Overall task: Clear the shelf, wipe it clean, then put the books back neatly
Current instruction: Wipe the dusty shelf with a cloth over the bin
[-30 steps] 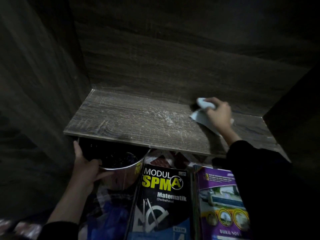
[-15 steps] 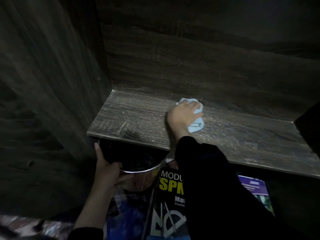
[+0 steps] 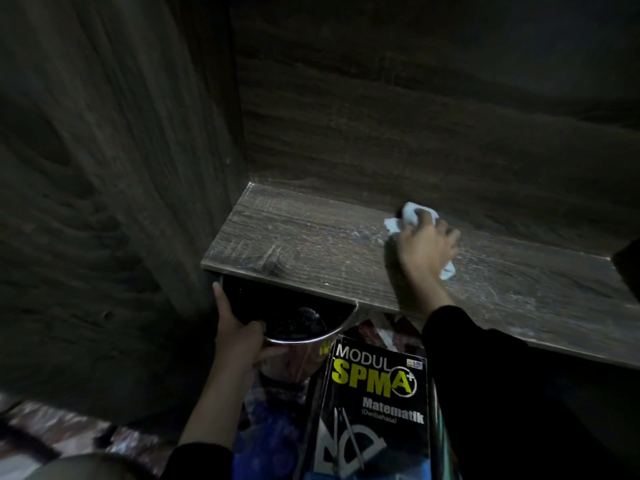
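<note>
- Since the frame half a second earlier, the right hand (image 3: 424, 249) has been carried with the light blue cloth (image 3: 412, 216) from the middle of the shelf (image 3: 294, 244) toward its right and rear, close to the back panel
- The cloth is kept bunched under the right hand's grip, pressed flat against the board; its ends are seen past the fingertips at the back and beside the wrist at the right
- The shelf board is seen bare of books, with pale dusty streaks across the dark wood grain
- The left hand (image 3: 239, 337) is clenched on the rim of a shiny metal container (image 3: 304, 334), which is held just under the front left edge of the shelf
- A black maths workbook (image 3: 375, 410), titled "MODUL SPM A+ Matematik", is seen below the shelf, beside the container and between the two dark sleeves
- Other items underneath it are too dark to be made out
</note>
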A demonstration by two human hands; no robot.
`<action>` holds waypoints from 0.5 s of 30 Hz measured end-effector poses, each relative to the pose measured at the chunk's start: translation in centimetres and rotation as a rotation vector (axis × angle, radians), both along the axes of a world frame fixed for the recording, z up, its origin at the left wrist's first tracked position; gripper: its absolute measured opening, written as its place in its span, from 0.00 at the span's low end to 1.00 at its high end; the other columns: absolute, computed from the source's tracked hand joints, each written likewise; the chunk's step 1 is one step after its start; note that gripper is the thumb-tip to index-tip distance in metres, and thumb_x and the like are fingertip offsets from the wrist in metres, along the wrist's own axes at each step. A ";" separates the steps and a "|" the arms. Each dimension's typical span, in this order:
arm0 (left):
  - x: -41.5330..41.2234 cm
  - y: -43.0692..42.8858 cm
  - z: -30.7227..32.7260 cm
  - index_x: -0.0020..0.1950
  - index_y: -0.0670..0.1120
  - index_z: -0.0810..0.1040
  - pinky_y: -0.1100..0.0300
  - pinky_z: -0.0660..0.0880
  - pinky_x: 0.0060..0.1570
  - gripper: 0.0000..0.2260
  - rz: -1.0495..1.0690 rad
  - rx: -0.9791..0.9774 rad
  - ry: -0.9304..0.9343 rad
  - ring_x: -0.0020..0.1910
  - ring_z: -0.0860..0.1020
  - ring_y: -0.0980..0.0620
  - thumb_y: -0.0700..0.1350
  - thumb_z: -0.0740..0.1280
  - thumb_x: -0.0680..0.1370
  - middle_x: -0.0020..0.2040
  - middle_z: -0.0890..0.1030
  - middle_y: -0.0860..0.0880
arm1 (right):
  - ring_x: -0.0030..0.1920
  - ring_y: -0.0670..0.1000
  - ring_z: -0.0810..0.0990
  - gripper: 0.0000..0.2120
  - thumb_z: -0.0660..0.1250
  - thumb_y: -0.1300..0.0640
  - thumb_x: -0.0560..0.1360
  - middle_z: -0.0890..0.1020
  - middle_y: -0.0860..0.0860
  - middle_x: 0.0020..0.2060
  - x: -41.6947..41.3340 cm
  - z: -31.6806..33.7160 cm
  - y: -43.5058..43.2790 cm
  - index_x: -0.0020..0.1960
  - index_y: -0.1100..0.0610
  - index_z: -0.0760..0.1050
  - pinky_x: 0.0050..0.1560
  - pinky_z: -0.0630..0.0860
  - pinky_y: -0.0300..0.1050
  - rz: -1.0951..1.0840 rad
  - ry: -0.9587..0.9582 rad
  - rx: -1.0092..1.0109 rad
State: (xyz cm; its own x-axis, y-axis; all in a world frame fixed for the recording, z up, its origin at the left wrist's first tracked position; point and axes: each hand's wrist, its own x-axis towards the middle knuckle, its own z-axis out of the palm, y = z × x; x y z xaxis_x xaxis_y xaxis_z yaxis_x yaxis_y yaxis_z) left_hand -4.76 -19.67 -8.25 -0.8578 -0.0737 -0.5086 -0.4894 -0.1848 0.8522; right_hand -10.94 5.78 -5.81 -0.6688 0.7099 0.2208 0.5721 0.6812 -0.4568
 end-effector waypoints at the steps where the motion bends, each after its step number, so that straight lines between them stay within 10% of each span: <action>1: 0.0 -0.1 -0.1 0.75 0.66 0.44 0.53 0.80 0.27 0.42 -0.006 0.003 -0.002 0.53 0.74 0.44 0.26 0.54 0.77 0.76 0.60 0.50 | 0.65 0.64 0.64 0.21 0.56 0.52 0.78 0.68 0.62 0.68 0.2 -0.5 -0.1 0.69 0.54 0.69 0.63 0.60 0.57 -0.026 -0.052 0.012; 15: -0.2 -0.5 -1.5 0.66 0.79 0.46 0.36 0.77 0.51 0.46 0.019 -0.128 0.010 0.55 0.78 0.39 0.31 0.60 0.71 0.67 0.70 0.52 | 0.75 0.62 0.51 0.26 0.53 0.52 0.80 0.52 0.59 0.77 -5.7 0.0 -13.1 0.77 0.51 0.53 0.71 0.53 0.57 0.734 -0.311 0.174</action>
State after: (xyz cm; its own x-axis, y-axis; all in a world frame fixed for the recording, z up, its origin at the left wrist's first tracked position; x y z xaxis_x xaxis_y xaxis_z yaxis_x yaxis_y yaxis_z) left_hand -4.93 -20.20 -9.79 -0.8608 -0.1539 -0.4852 -0.4780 -0.0829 0.8744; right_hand -16.62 -7.32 -5.77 -0.9991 0.0400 0.0150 0.0361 0.9783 -0.2041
